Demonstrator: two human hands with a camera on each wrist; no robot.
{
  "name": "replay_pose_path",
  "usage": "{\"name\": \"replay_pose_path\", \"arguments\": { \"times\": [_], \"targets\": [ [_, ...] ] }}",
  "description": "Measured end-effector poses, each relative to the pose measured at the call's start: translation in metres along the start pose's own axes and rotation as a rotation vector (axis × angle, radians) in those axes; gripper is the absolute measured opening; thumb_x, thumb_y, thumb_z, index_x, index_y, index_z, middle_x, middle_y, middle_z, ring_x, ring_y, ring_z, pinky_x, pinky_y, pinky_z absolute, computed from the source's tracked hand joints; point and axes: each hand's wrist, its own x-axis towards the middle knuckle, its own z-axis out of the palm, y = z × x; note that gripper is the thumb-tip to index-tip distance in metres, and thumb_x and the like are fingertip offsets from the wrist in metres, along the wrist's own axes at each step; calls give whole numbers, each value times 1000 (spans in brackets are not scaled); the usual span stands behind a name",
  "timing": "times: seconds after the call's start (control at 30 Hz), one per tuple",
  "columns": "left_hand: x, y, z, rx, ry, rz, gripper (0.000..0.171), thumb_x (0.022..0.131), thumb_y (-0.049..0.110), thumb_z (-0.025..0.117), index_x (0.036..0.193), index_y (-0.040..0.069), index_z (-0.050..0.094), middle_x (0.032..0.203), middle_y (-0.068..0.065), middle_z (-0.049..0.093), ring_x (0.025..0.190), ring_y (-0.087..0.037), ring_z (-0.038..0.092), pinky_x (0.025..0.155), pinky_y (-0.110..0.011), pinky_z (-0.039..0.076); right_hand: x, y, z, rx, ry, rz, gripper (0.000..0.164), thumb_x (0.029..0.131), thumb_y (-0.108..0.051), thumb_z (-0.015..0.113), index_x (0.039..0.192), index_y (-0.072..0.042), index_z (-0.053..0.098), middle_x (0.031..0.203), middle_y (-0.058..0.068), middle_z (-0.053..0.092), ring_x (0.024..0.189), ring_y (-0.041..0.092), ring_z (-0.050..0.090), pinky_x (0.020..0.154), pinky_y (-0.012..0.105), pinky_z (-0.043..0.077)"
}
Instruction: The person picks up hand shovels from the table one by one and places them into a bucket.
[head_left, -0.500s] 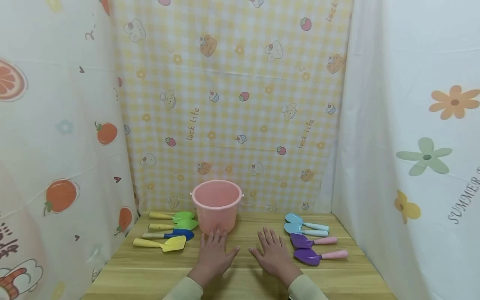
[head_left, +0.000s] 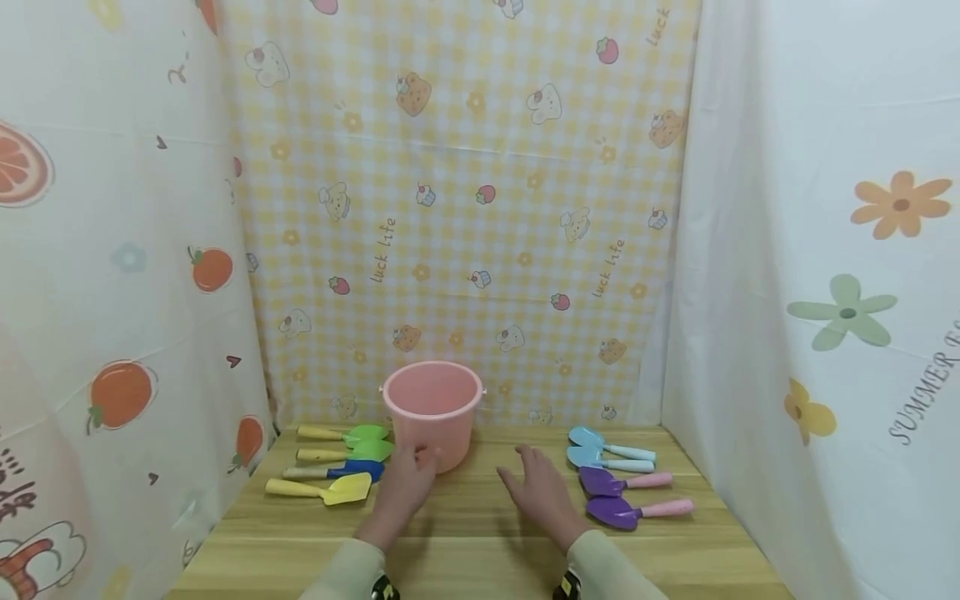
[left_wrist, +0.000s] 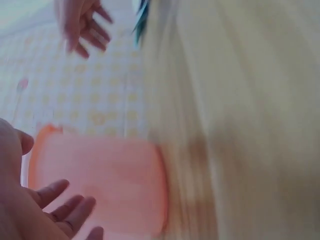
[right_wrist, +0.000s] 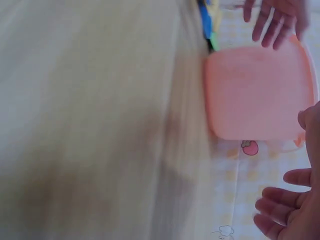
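A pink bucket [head_left: 435, 429] stands upright at the back of the table, its handle not in sight in the head view. My left hand [head_left: 405, 487] hovers just in front of it, overlapping its lower left side there. In the left wrist view its loosely bent fingers [left_wrist: 75, 212] hold nothing. Over the table to the right of the bucket is my right hand [head_left: 543, 492], also holding nothing, with thumb and fingers [right_wrist: 275, 210] spread apart. Nearest to it lie two purple trowels [head_left: 613, 512] with pink handles. Beside my left hand lies a yellow trowel [head_left: 348, 488].
Behind the yellow trowel lie a blue trowel [head_left: 365, 472] and two green trowels [head_left: 366, 434]. Two light blue trowels [head_left: 587, 437] lie at the back right. Patterned cloths [head_left: 465, 233] hang behind and at both sides of the wooden table [head_left: 480, 550].
Both hands have lifted from lying flat, palms down, on the table and turned their palms inward. The left one has shifted slightly left. Bucket and trowels stay where they were.
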Motion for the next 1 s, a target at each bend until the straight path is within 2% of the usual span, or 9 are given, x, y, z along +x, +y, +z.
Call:
{"name": "replay_pose_path", "arguments": {
  "times": [0.1,0.2,0.3,0.43,0.6,0.7,0.77,0.83,1.0],
  "targets": [
    [15,-2,-13,-74,68,-11,43,113,38,62,135,2,68,135,-19,68,122,-38,69,101,-60,59,16,-4,-2,166,-14,47,57,111,-47,66,141,2,63,122,16,70,110,31,69,90,53,61],
    [27,-3,-25,-82,122,-33,42,114,38,58,127,0,70,126,-20,70,116,-38,69,98,-58,59,32,-8,-3,298,-46,77,51,112,-44,65,135,1,63,111,9,68,100,24,67,82,47,60],
    [39,-3,-35,-74,163,-75,46,114,39,54,126,-3,68,123,-23,70,114,-41,67,97,-60,56,47,-12,-4,354,-58,89,47,112,-44,64,129,-1,64,109,8,68,96,21,66,80,45,59],
    [55,-7,-45,-83,202,-124,51,113,41,52,130,-5,66,128,-28,70,117,-47,66,100,-63,53,68,-20,-4,391,-53,124,48,111,-49,63,128,-4,63,113,10,68,98,23,65,82,46,59],
    [75,-15,-56,-143,203,-196,54,111,42,49,136,-4,62,136,-29,65,123,-47,61,104,-62,49,95,-26,-7,470,-40,194,51,112,-45,63,135,0,62,125,17,68,110,31,67,91,53,60],
    [86,-18,-62,-176,207,-214,51,109,40,48,131,-4,60,131,-28,63,117,-44,59,99,-59,49,110,-26,-6,508,-45,243,52,112,-44,60,140,0,62,133,19,68,117,34,67,97,56,60],
    [92,-19,-64,-165,215,-204,48,108,37,47,130,-5,59,128,-27,62,117,-43,58,99,-58,49,118,-26,-5,538,-52,270,56,112,-46,58,145,0,60,138,20,67,120,36,68,102,57,59],
    [100,-20,-64,-139,213,-177,51,109,36,48,135,-6,57,132,-28,61,121,-45,58,104,-61,49,124,-27,-4,560,-58,284,60,113,-48,57,147,1,58,141,21,66,121,37,69,104,58,58],
    [120,-23,-62,-98,144,-147,69,112,39,46,161,-9,42,158,-32,49,145,-53,47,122,-70,38,136,-35,0,601,-74,291,63,115,-48,55,151,4,54,146,24,62,124,42,68,106,59,58]
  ]
}}
